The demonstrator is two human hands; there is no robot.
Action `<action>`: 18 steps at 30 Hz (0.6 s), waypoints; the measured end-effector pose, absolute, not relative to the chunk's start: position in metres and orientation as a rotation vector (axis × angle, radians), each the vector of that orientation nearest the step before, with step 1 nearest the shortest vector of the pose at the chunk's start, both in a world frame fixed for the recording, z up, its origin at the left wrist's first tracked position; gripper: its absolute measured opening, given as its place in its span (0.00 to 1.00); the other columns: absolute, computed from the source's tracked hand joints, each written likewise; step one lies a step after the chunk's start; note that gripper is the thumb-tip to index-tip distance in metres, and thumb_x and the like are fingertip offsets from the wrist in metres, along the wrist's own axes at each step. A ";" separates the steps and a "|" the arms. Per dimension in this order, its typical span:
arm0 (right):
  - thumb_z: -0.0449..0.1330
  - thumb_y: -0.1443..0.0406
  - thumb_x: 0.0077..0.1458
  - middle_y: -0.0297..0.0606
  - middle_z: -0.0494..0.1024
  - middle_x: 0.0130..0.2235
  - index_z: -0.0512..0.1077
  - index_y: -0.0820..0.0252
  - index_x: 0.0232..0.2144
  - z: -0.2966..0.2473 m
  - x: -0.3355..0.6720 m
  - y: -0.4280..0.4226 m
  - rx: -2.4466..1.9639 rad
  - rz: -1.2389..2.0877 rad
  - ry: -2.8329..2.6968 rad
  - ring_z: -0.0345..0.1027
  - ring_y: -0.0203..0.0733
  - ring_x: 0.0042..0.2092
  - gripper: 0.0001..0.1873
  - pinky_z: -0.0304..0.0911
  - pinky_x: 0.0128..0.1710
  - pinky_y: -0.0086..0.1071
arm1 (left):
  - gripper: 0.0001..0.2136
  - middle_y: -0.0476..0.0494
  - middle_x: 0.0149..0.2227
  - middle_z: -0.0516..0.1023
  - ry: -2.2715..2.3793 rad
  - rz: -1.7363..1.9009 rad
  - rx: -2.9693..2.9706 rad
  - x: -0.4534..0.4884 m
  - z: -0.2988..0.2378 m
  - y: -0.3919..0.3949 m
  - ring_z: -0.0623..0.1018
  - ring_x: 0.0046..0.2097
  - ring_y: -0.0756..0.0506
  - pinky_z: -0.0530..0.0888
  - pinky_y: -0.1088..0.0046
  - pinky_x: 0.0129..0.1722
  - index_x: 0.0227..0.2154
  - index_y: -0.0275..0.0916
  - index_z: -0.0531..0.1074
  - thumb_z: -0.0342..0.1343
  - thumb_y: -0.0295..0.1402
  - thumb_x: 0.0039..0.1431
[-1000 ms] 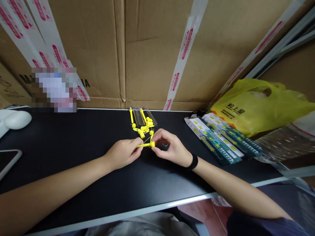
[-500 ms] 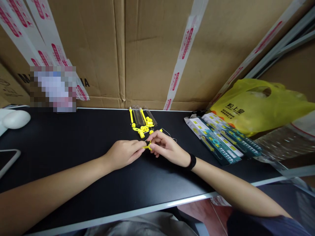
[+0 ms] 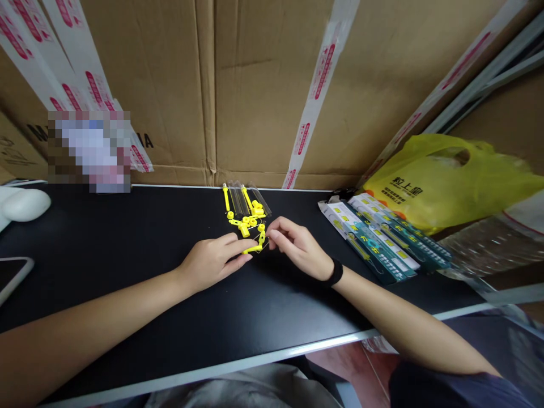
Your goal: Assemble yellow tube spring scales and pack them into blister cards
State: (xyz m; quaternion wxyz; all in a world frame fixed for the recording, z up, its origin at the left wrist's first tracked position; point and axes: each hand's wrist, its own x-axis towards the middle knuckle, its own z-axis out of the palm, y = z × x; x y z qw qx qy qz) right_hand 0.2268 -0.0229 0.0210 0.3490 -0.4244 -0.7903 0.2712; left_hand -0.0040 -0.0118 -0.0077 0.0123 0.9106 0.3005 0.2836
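My left hand (image 3: 215,259) is closed, pinching a small yellow plastic part (image 3: 254,249) between thumb and fingers above the black table. Just to the right, my right hand (image 3: 300,247), with a black band at its wrist, has thumb and forefinger pressed together beside a thin wire; whether it grips the wire is too small to tell. Beyond the hands lies a cluster of loose yellow plastic parts (image 3: 243,229). Behind it are clear plastic tubes (image 3: 237,198) and yellow rods (image 3: 226,200).
Flat printed packets (image 3: 369,241) lie at the right, beside a yellow plastic bag (image 3: 429,184). Large cardboard boxes (image 3: 255,113) stand along the table's (image 3: 178,323) back edge. At the left are a white rounded object (image 3: 28,205) and a white-edged device (image 3: 15,277).
My right hand has moved slightly right, away from the left fingers. The yellow part in my left hand now shows more fully. The view has shifted a little.
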 end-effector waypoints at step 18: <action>0.54 0.67 0.58 0.38 0.77 0.33 0.74 0.59 0.35 0.039 0.272 0.008 -1.707 -0.192 -2.452 0.69 0.40 0.32 0.07 0.52 0.29 0.30 | 0.12 0.46 0.34 0.78 0.968 0.920 2.864 -0.003 -0.008 -0.008 0.76 0.36 0.47 0.70 0.70 0.38 0.44 0.39 0.73 0.45 0.35 0.68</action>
